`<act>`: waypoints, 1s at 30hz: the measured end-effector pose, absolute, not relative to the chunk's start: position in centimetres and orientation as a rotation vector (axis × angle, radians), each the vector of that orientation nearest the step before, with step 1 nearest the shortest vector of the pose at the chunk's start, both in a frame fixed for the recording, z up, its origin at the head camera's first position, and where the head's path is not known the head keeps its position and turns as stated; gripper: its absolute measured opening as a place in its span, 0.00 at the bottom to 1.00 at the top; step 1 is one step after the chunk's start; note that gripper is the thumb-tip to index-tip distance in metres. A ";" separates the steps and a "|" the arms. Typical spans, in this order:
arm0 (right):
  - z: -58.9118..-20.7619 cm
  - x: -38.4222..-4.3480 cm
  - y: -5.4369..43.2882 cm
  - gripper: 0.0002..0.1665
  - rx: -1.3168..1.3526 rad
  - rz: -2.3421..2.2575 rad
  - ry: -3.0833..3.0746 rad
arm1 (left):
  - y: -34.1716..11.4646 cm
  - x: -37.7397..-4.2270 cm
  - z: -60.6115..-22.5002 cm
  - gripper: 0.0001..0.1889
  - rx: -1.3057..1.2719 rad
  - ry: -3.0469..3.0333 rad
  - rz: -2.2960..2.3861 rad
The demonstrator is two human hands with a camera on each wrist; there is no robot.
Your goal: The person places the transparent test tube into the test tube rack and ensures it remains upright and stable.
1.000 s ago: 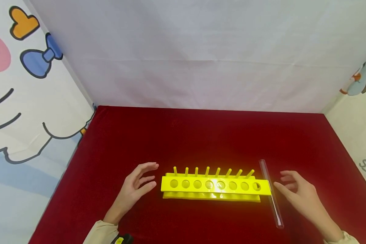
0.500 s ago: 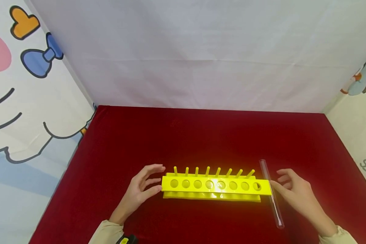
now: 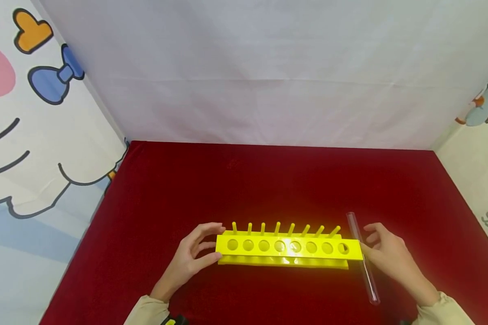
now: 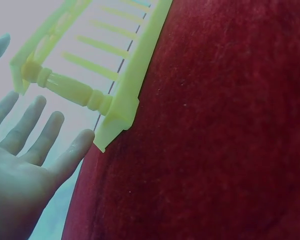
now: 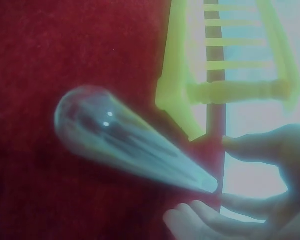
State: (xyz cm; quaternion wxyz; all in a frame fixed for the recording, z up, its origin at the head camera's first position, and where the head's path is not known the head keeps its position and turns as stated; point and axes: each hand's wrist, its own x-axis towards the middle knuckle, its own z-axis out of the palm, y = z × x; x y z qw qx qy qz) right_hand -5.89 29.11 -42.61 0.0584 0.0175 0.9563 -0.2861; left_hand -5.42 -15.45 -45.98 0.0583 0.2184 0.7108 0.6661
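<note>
Yellow rack is standing between unclasped left hand and right hand; careless nudging could be rolling the clear tube away.

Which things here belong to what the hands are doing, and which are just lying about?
Likely part of the job:
yellow rack, between left hand and right hand
clear tube, beside it

Just background:
red cloth
white sheet
cartoon sheet

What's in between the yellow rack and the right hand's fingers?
A clear tube. The head view shows it on the red cloth, running between the yellow rack and the fingers of the right hand.
</note>
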 end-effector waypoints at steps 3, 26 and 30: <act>-42.8 -6.1 29.1 0.35 0.069 -0.824 2.874 | -15.3 -5.4 -46.2 0.29 0.652 2.153 1.988; -43.7 -7.2 28.1 0.36 0.111 -0.941 2.724 | -15.3 -5.6 -46.0 0.22 0.503 2.094 1.945; -43.8 -7.2 28.2 0.35 0.112 -0.958 2.719 | -15.3 -5.6 -46.1 0.22 0.523 2.115 1.941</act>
